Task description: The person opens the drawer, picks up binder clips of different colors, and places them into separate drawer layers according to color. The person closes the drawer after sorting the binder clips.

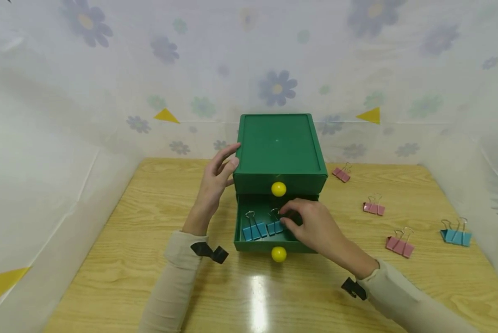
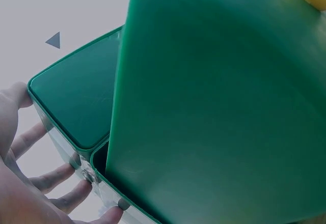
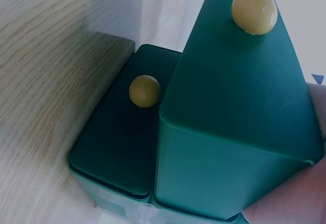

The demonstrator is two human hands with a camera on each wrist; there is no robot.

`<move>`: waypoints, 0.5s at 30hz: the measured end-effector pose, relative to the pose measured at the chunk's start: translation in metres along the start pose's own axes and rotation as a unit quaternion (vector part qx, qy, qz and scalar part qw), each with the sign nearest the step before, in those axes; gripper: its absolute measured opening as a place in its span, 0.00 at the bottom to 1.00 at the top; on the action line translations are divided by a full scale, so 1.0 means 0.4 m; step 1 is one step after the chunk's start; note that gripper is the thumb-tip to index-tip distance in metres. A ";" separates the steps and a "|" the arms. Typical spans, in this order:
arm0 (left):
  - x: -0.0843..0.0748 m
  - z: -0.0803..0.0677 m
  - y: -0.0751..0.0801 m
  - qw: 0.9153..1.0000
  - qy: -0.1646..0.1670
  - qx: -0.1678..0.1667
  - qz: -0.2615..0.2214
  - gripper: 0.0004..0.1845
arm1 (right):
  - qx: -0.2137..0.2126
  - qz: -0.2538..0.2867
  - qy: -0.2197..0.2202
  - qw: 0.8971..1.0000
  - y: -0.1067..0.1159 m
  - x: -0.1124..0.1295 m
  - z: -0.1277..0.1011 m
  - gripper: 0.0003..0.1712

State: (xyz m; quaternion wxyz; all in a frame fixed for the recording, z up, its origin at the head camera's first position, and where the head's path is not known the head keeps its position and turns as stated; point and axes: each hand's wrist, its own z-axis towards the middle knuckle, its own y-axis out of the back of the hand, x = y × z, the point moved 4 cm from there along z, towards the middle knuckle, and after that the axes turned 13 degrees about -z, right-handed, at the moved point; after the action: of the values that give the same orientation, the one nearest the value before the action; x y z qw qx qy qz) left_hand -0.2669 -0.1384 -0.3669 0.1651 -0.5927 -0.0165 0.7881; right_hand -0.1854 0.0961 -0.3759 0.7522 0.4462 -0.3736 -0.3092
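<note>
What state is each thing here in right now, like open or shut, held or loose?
Lower drawer: pulled open.
Upper drawer: shut.
Two blue clips: lying in the lower drawer.
Left hand: resting against the cabinet's side.
Right hand: reaching into the lower drawer.
Pink clips: loose on the table.

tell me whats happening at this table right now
A person steadies a green drawer box with the left hand on its side. The right hand reaches into the open bottom drawer, where two blue binder clips lie. Three pink clips and one blue clip lie on the table.
</note>
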 end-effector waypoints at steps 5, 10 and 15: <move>0.002 0.000 0.001 1.000 0.003 -0.002 0.000 0.25 | -0.002 0.019 -0.002 1.000 0.005 -0.003 -0.003 0.07; 0.002 -0.002 -0.001 1.000 0.007 -0.002 0.000 0.25 | -0.008 0.053 0.003 0.999 0.020 -0.008 -0.015 0.09; 0.001 -0.001 0.000 1.000 0.002 -0.001 0.003 0.24 | -0.030 0.083 0.020 0.996 0.042 -0.011 -0.032 0.11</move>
State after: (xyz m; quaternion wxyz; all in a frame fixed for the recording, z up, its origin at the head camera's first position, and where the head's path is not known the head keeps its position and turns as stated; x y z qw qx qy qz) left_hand -0.2667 -0.1383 -0.3673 0.1621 -0.5948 -0.0156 0.7872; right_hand -0.1749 0.1120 -0.3662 0.7957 0.3971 -0.3849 -0.2472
